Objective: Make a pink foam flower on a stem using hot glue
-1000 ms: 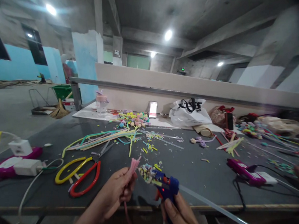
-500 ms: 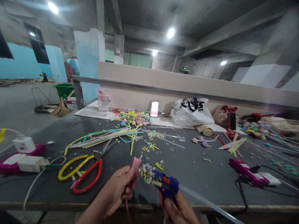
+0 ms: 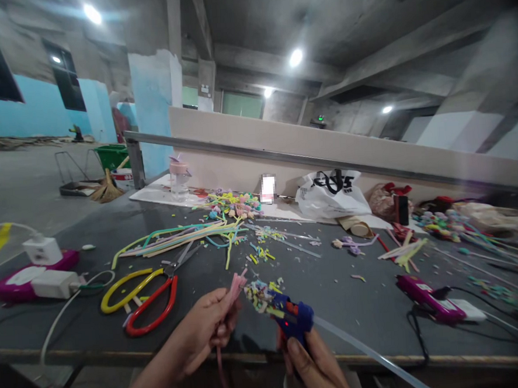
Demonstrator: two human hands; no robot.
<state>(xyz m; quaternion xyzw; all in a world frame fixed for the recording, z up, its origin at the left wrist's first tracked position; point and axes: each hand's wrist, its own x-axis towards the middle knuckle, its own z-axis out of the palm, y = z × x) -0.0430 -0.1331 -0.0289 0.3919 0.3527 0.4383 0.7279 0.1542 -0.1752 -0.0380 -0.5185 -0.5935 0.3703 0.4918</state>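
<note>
My left hand [image 3: 203, 329] pinches a bundle of pink pipe cleaners [image 3: 235, 286], their folded tips pointing up and right and their tails hanging below the table edge. My right hand [image 3: 316, 369] grips a blue hot glue gun [image 3: 288, 315] with a red light on its body. Its nozzle, crusted with coloured scraps, touches the pink tips. A clear glue stick [image 3: 365, 351] trails out behind the gun to the right.
On the dark table [image 3: 335, 294] lie scissors with red and yellow handles [image 3: 146, 291], a spread of coloured pipe cleaners [image 3: 178, 237], cut scraps, a purple glue gun [image 3: 423, 295] with cable at right, and white chargers on a purple box [image 3: 36, 278] at left. A white bag [image 3: 331, 195] stands by the back wall.
The glue gun's nozzle has moved slightly up and left until it meets the pink tips. My left hand holds its place.
</note>
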